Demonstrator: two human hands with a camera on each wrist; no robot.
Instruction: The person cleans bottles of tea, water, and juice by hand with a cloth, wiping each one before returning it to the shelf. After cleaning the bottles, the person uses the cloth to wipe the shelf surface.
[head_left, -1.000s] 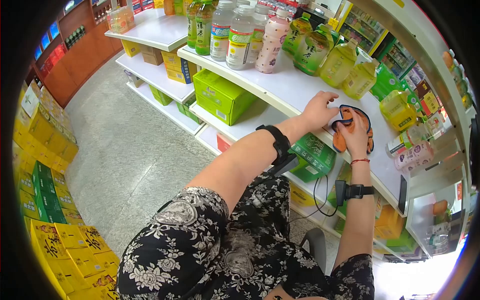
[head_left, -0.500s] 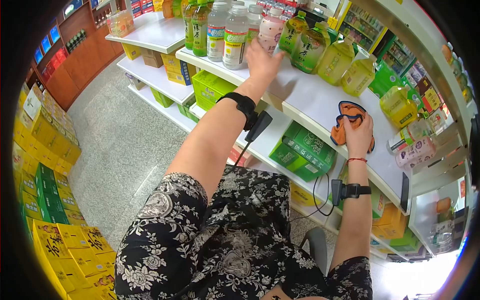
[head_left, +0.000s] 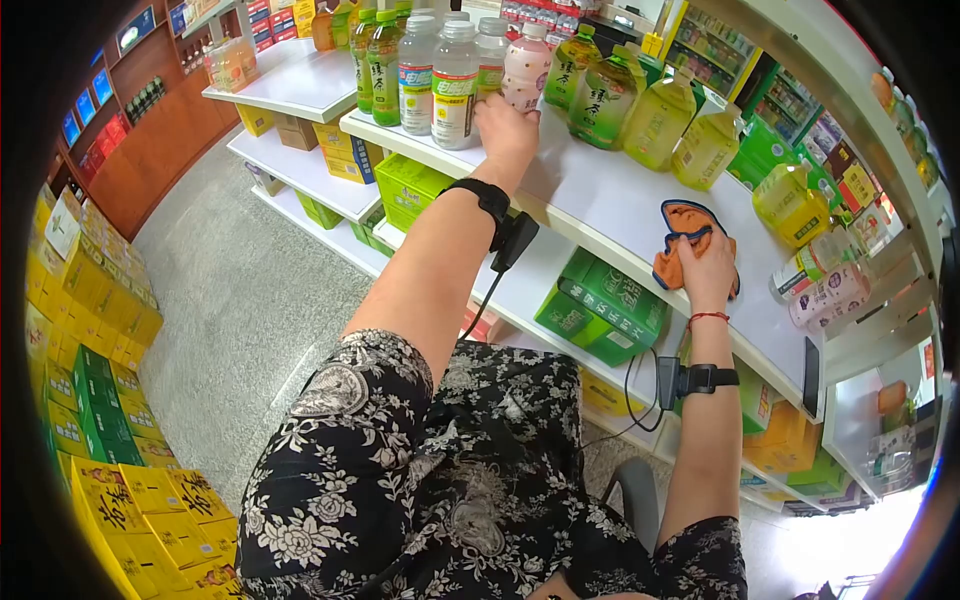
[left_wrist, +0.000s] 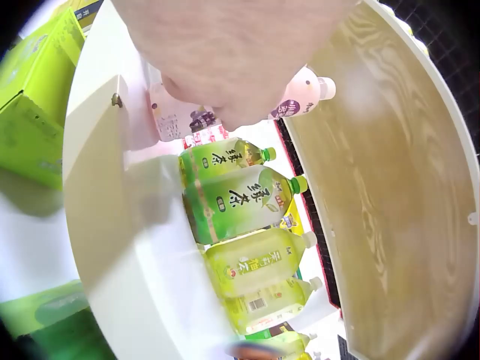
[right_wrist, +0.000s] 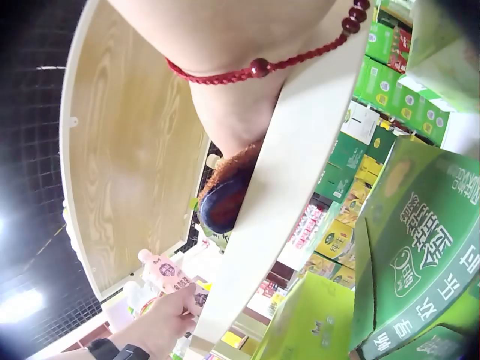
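Note:
My left hand (head_left: 508, 130) reaches across the white shelf (head_left: 590, 215) and grips the lower part of a pink bottle (head_left: 526, 68). Its fingers and palm hide the bottle's middle in the left wrist view, where the pink base (left_wrist: 171, 116) and cap end show on either side. An orange cloth (head_left: 692, 217) with dark blue edging lies bunched near the shelf's front edge. My right hand (head_left: 708, 270) holds this cloth from above, with its fingers curled into the folds. In the right wrist view the cloth's blue edging (right_wrist: 219, 208) shows beyond the hand.
Clear bottles (head_left: 455, 90) stand left of the pink one. Green tea bottles (head_left: 605, 100) and yellow-green bottles (head_left: 705, 145) line the back to its right. Several bottles lie tilted at the right end. A green carton (head_left: 605, 305) sits on the shelf below.
My left hand has gone from beside the cloth to the pink bottle on the left, which now stands slightly farther back. My right hand has stayed on the cloth.

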